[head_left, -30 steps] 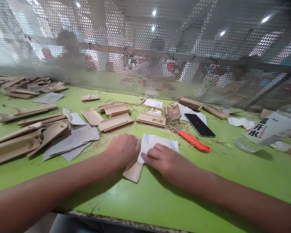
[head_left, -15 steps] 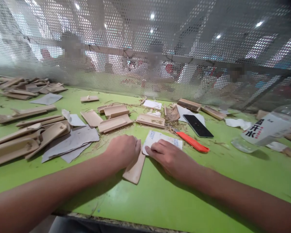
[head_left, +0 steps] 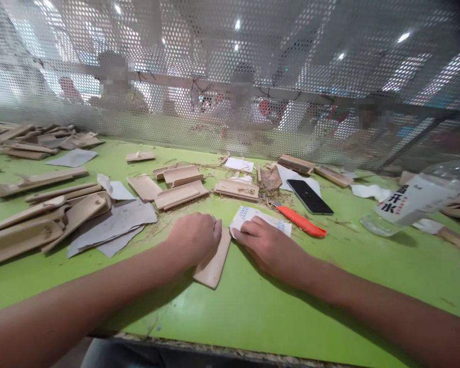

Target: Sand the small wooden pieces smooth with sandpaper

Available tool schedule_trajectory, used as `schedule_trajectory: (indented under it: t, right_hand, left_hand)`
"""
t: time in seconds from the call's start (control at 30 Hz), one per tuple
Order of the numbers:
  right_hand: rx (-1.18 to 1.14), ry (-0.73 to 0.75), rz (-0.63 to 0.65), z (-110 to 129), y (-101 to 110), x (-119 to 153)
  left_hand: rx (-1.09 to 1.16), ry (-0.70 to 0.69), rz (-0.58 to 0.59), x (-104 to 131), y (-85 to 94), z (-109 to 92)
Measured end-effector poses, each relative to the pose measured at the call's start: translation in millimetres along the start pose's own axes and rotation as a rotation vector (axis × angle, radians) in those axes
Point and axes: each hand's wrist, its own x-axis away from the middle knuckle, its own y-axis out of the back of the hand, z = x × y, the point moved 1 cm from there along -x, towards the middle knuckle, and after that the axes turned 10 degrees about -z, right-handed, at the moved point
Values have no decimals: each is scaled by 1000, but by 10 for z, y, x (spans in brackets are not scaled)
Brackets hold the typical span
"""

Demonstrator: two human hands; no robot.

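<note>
My left hand (head_left: 195,237) is closed over the upper part of a pale, split bamboo piece (head_left: 213,267), pressing it to the table. The lower end of that piece sticks out toward me. Just right of it, my right hand (head_left: 266,244) is closed on a sheet of sandpaper (head_left: 248,213), its white back printed with blue letters. The sheet's left edge sits close beside the bamboo; whether they touch I cannot tell. Beyond my right hand lies a utility knife (head_left: 301,221) with an orange handle.
On the green table (head_left: 253,317), bamboo pieces (head_left: 182,195) and grey sandpaper sheets (head_left: 113,227) lie left and ahead. A black phone (head_left: 309,197) and a tilted clear bottle (head_left: 408,204) are at right. A perforated metal screen (head_left: 199,112) stands behind, with people beyond it.
My right hand and the sandpaper have shifted slightly right relative to the bamboo piece, and the sheet looks more bent. My left hand keeps its place. The view has turned slightly.
</note>
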Motion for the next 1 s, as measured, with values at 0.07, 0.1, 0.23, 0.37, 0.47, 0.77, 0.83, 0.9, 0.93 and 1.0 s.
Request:
schedule_trajectory:
  t: [0.07,0.1,0.23,0.37,0.47,0.77,0.83,0.9,0.93,1.0]
  right_hand:
    - [22,-46,-65,-14,30,28]
    - [32,-59,-94,-18,47,35]
    - [11,48,-49,67,84,4]
    - [-157,105,69,388,148,-32]
    - [-265,179,90,604,214,-12]
    - [-42,48,74,322,96,-38]
    - [-96,91,68,406,117,-29]
    - [-173,157,81,491,140,-13]
    - [-192,177,94,504,143,-8]
    - [-151,151,87,460,135,-11]
  left_hand:
    - [5,-5,2,-7,-8,7]
    - [5,-5,4,-11,-6,8]
    - [2,-26,23,-16,29,-10]
    - [-6,-38,25,-1,59,-34]
    - [-15,-30,22,10,60,-40]
    - [-20,-38,22,0,38,-19]
    - [-25,-33,18,2,38,-22]
    - [-32,-28,15,6,42,-28]
    - [-36,-28,16,7,45,-31]
    - [-45,-34,20,8,51,-35]
